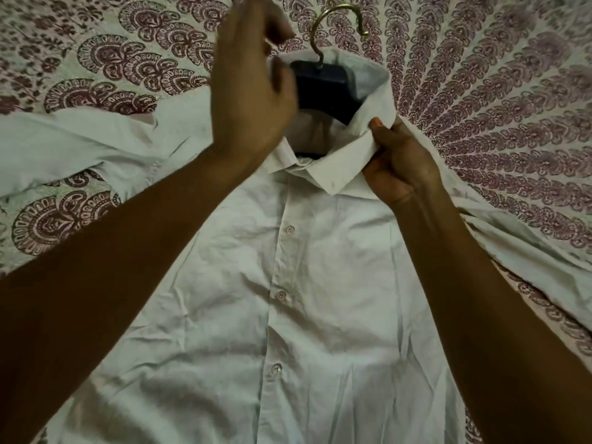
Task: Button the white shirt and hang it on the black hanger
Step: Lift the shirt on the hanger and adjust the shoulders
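The white shirt [320,299] lies front up on the bed, its placket buttoned with three buttons showing. The black hanger [323,88] sits inside the neck opening, its brass hook [336,17] poking out past the collar. My right hand [400,168] pinches the right collar flap [346,168] between thumb and fingers. My left hand [253,81] is at the left side of the collar, over the hanger's left end; its fingers are curled, and whether they grip cloth or the hanger is hidden and blurred.
A bedsheet [496,91] with a maroon paisley print covers the bed under the shirt. The left sleeve [80,149] spreads out to the left, and the right sleeve [544,251] runs off to the right.
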